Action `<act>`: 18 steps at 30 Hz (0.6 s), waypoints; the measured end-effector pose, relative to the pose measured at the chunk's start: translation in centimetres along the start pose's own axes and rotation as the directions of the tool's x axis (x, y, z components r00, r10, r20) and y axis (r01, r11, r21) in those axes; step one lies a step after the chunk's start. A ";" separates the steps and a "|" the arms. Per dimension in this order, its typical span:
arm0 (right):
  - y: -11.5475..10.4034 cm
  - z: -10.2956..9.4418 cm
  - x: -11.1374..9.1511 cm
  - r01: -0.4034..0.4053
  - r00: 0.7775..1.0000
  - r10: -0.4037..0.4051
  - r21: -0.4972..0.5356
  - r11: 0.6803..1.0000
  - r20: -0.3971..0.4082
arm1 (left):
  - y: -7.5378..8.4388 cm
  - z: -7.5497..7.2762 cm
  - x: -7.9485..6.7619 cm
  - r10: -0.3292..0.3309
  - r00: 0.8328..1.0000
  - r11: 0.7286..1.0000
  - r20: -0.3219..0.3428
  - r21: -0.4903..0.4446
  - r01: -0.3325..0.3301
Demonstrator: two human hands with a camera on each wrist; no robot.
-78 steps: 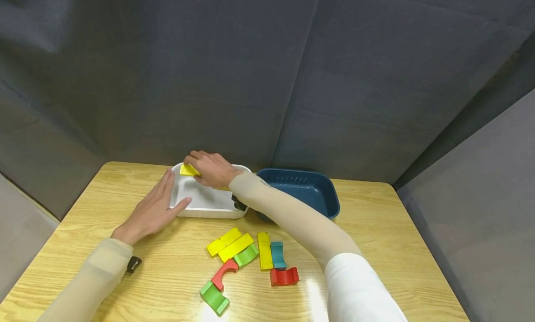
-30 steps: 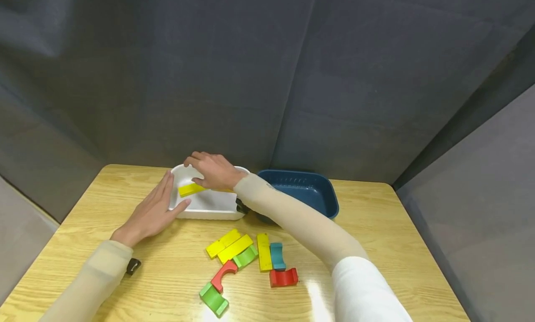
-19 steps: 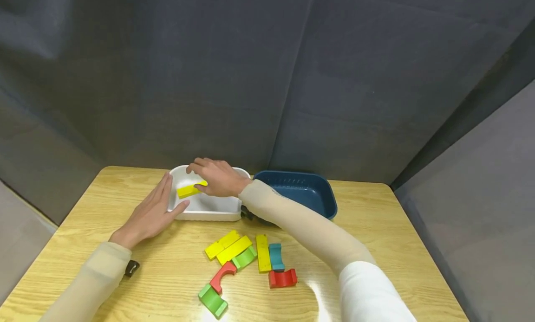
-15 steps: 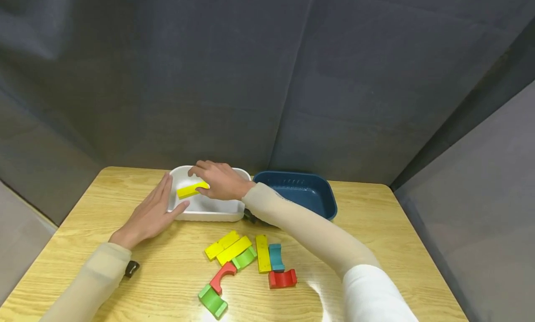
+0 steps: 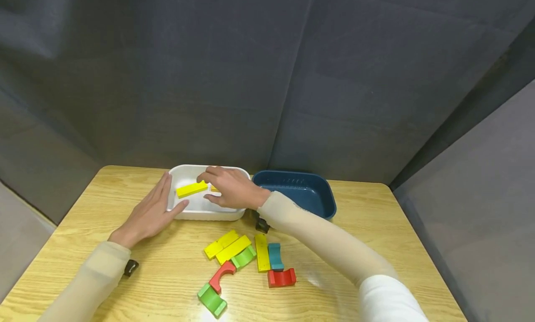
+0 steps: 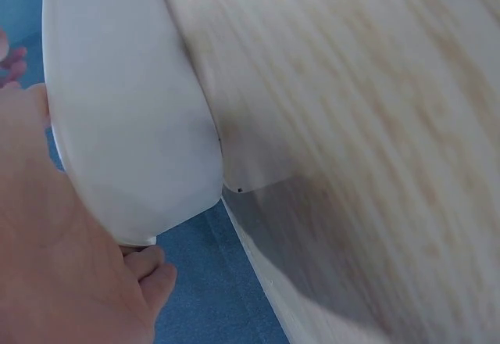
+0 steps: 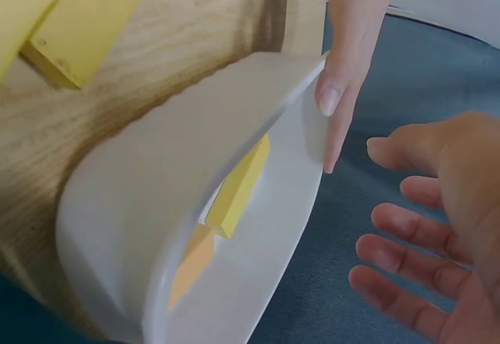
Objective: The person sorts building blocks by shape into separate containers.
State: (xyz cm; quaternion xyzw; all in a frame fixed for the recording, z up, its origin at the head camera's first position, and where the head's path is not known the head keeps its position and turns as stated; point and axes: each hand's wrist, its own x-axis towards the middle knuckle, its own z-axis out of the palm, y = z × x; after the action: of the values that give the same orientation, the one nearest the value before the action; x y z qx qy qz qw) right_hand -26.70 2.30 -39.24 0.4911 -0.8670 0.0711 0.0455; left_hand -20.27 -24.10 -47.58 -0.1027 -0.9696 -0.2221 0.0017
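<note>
My left hand (image 5: 147,208) lies along the left end of the white tray (image 5: 209,215), its fingers straight against the rim and its thumb over the front corner. Inside the tray rests a yellow block (image 5: 191,189), with an orange block (image 7: 194,267) beside it, partly covered by my right hand in the head view. My right hand (image 5: 234,188) hovers over the tray just right of the yellow block. In the right wrist view its fingers (image 7: 406,227) are spread and loosely bent, holding nothing.
A dark blue tray (image 5: 330,192) stands right of the white one. In front lie several yellow blocks (image 5: 234,249), green arch pieces (image 5: 212,299), red arch pieces (image 5: 281,278) and a teal arch piece (image 5: 275,256). A dark curtain (image 5: 209,80) hangs behind the table.
My right hand has set the yellow block down in the white tray, let go of it and drawn back to the right. The left hand has stayed at the tray's left end.
</note>
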 end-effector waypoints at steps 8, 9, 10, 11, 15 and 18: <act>-0.4 -0.6 -2.9 0.033 0.999 -0.031 0.033 0.999 -0.043 | 0.2 0.3 0.0 0.009 1.000 1.000 -0.012 -0.009 -0.009; -0.4 -0.6 -3.4 0.034 0.998 -0.032 0.041 0.999 -0.047 | 0.2 0.3 0.1 0.012 1.000 1.000 -0.014 -0.011 -0.012; -0.5 -0.6 -3.8 0.033 0.998 -0.031 0.047 0.998 -0.050 | 0.2 0.3 0.1 0.015 1.000 1.000 -0.017 -0.013 -0.015; -0.5 -0.6 -4.2 0.030 0.998 -0.028 0.054 0.998 -0.051 | 0.2 0.4 0.2 0.017 1.000 1.000 -0.017 -0.013 -0.017; -0.8 -0.9 -5.7 0.022 0.998 -0.017 0.082 0.996 -0.058 | 0.1 0.4 0.3 0.020 1.000 1.000 -0.022 -0.016 -0.021; -1.0 -1.1 -6.7 0.015 0.998 -0.009 0.101 0.995 -0.062 | 0.2 0.3 0.3 0.018 1.000 1.000 -0.024 -0.015 -0.018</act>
State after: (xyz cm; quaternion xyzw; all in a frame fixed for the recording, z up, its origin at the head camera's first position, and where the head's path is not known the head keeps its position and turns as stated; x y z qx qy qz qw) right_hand -22.37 7.67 -39.10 0.4957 -0.8574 0.1297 0.0475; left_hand -20.52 -23.74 -47.75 -0.1088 -0.9668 -0.2307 0.0144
